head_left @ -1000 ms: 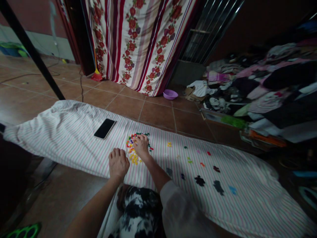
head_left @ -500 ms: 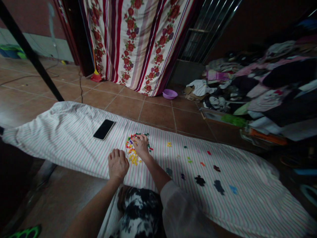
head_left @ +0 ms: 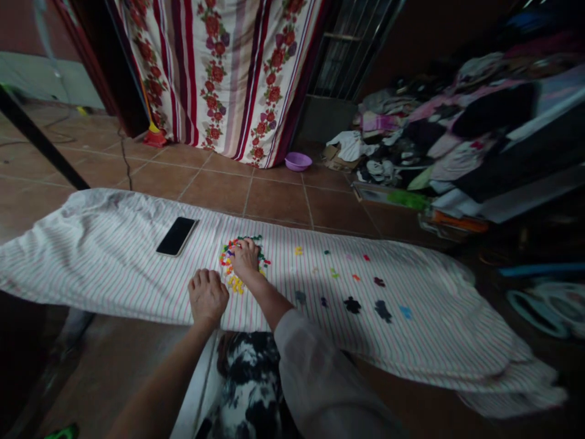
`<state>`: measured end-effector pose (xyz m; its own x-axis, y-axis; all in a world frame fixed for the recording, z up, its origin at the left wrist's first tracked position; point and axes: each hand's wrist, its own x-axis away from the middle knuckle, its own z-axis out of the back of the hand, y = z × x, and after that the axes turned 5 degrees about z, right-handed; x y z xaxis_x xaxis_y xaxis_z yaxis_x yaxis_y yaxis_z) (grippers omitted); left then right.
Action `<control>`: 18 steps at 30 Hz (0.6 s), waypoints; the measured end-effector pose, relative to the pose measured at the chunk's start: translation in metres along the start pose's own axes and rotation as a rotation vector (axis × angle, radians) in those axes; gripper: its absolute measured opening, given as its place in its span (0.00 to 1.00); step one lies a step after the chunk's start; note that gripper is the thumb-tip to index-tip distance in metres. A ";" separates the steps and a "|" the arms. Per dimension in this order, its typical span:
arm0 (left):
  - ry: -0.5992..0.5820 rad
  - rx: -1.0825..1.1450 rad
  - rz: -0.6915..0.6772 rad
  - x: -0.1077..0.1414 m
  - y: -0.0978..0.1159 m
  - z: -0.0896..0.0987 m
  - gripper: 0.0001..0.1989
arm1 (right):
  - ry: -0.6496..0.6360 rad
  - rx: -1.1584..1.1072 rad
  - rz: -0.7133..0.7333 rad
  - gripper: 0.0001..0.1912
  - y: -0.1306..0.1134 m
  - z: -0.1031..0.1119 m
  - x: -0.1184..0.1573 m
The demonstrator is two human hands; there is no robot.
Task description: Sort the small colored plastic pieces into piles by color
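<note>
A mixed pile of small coloured pieces (head_left: 235, 284), mostly yellow, red, green and white, lies on a striped cloth (head_left: 123, 244). Over this pile is my right hand (head_left: 245, 258), palm down, its fingertips drawn together among the pieces; whatever they pinch is hidden. Beside the pile, nearer to me, my left hand (head_left: 208, 297) rests on the cloth with its fingers curled in and nothing seen in them. To the right, pieces lie sorted by colour in small groups, among them a yellow group (head_left: 298, 250), a black group (head_left: 352, 305), a dark grey group (head_left: 382, 311) and a blue group (head_left: 406, 312).
A phone (head_left: 177, 236) lies on the cloth left of the pile. Beyond are the tiled floor (head_left: 274, 198), a purple basin (head_left: 298, 161), a flowered curtain (head_left: 237, 79) and a red broom (head_left: 155, 136). Heaped clothes (head_left: 439, 128) fill the right side.
The whole view has shifted, so the cloth and hands sit further left and slightly higher. My right hand stays over the pile, and my left hand keeps its place beside it.
</note>
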<state>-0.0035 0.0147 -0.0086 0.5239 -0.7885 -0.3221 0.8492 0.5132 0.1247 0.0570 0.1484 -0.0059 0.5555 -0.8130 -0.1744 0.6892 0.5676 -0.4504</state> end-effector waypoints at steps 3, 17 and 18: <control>-0.001 -0.024 0.000 0.000 -0.001 -0.001 0.10 | 0.024 -0.043 0.026 0.08 -0.003 0.000 0.003; -0.029 -0.004 0.022 0.002 -0.003 -0.004 0.16 | 0.091 -0.009 0.018 0.08 -0.014 0.027 0.047; -0.033 -0.003 0.027 0.002 -0.003 -0.004 0.16 | 0.090 0.000 0.001 0.07 -0.014 0.030 0.052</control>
<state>-0.0053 0.0130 -0.0132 0.5487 -0.7851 -0.2873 0.8344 0.5355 0.1302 0.0905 0.1021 0.0176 0.5118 -0.8210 -0.2530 0.6886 0.5681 -0.4506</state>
